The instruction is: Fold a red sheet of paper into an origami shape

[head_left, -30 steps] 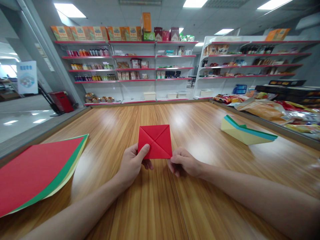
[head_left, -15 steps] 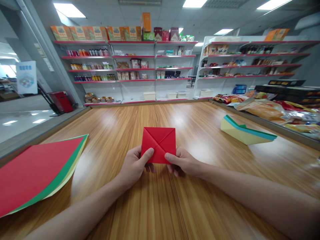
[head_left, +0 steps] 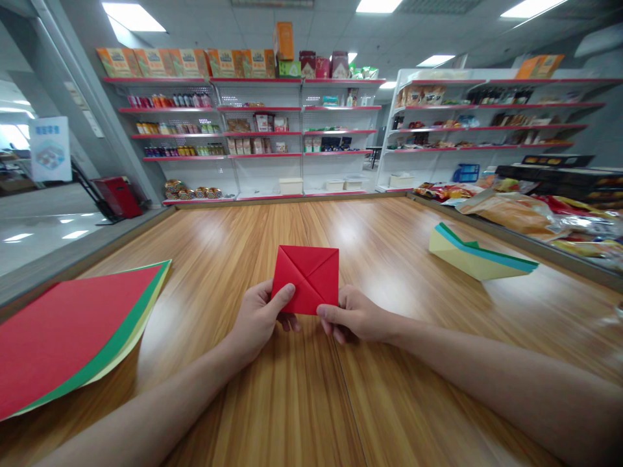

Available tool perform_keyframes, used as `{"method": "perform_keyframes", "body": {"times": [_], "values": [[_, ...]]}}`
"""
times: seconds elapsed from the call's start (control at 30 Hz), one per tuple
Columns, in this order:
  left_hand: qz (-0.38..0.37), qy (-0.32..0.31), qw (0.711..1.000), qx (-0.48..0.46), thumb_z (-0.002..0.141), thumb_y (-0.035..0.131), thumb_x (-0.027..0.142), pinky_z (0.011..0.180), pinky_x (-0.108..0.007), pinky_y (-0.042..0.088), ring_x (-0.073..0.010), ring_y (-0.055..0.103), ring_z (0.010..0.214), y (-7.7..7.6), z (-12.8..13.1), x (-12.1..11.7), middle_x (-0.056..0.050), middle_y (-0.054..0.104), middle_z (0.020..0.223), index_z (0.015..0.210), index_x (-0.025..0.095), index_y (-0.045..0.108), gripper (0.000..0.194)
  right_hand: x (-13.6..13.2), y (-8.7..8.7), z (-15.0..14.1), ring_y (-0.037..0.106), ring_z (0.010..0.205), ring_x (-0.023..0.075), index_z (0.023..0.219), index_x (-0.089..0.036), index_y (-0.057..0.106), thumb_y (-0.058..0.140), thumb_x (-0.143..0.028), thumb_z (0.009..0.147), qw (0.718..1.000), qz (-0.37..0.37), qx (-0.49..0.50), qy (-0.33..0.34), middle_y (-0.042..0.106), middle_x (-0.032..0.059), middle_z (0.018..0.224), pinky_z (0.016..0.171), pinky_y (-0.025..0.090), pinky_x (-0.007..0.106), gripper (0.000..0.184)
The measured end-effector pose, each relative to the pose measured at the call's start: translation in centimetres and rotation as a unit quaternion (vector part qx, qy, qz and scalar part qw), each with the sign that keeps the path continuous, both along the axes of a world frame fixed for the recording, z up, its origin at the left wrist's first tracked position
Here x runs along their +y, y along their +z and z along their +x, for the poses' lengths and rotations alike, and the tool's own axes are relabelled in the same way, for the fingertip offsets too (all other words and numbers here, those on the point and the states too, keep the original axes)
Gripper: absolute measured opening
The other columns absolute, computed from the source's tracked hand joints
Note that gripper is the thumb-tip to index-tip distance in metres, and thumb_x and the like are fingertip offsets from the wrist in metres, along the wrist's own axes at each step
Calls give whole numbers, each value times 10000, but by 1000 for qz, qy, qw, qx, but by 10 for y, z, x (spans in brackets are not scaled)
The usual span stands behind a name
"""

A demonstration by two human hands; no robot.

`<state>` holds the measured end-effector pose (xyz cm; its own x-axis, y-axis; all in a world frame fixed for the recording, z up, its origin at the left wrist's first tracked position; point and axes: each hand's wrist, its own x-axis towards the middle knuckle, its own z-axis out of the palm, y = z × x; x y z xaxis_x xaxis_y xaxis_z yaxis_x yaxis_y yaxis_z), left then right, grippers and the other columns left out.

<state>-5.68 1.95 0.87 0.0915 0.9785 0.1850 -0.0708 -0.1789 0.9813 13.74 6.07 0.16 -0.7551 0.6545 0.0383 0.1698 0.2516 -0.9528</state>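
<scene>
A folded red paper square [head_left: 307, 275] with diagonal creases is held upright just above the wooden table [head_left: 302, 402]. My left hand [head_left: 260, 319] pinches its lower left corner, thumb laid across the front. My right hand [head_left: 356, 316] pinches the lower right edge, thumb on the front and fingers curled behind. Both hands are closed on the paper.
A stack of red, green and yellow paper sheets [head_left: 73, 331] lies at the left edge. A folded yellow, green and blue paper stack [head_left: 479, 258] sits on the right. Snack packets [head_left: 525, 211] line the right side. Store shelves [head_left: 253, 136] stand behind the table.
The red square shifted slightly right and was lifted a little. My right hand moved from beside the lower right corner to pinching the lower edge with the thumb on the front.
</scene>
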Motion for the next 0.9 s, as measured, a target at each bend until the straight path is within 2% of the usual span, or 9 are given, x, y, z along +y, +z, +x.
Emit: {"method": "perform_keyframes", "body": {"times": [0.17,0.4,0.5,0.57,0.67,0.73,0.8,0.9], "values": [[0,-13,999,-30,807,626,433,400,-215,425,-141,587,416,-7,-4,4,-27,618,570,756,126,558,319,1,-4,-1,463,390,79,659,-114,592,467,-496,879,999,31,10,14,546,1,451,409,353,183,459],[2,-21,998,-53,826,619,397,404,-191,417,-119,580,421,-9,-5,5,-15,613,568,775,124,560,284,-1,4,4,488,417,73,641,-94,601,535,-413,862,997,5,-1,82,599,32,511,425,350,183,394],[-4,-30,998,-62,827,621,388,396,-182,408,-114,574,419,-9,-5,7,-17,617,570,767,123,559,278,-2,4,7,514,421,83,823,-94,609,608,-373,812,994,-33,26,101,600,4,514,425,364,177,279],[-6,-37,997,-72,826,623,381,395,-180,407,-107,565,416,-8,-6,9,-15,616,581,759,121,556,277,-2,3,9,523,414,92,914,-97,598,659,-357,768,992,-58,31,103,604,-5,521,415,377,180,305],[-3,-46,996,-77,829,619,377,383,-177,398,-102,547,402,-6,-7,15,-8,592,555,736,118,544,285,1,4,11,522,422,90,924,-86,614,680,-407,739,991,-71,36,103,626,18,566,406,384,179,376],[-2,-56,996,-76,831,616,374,371,-184,399,-102,533,393,-5,-7,20,-15,590,562,734,112,545,288,4,5,9,512,413,79,861,-77,630,583,-494,803,993,-59,38,92,627,34,566,395,367,169,424],[-8,-77,994,-78,830,618,368,368,-195,413,-100,522,398,-5,-8,24,-30,604,599,738,103,556,287,7,6,7,467,360,63,750,-87,617,475,-535,860,997,-50,27,53,598,25,514,363,339,159,483],[-19,-107,991,-76,860,588,342,417,-210,447,-115,554,457,-7,-10,30,-60,631,645,782,95,575,260,9,7,3,456,344,65,719,-113,596,496,-479,866,998,-57,0,26,595,8,511,360,348,163,407]]}}
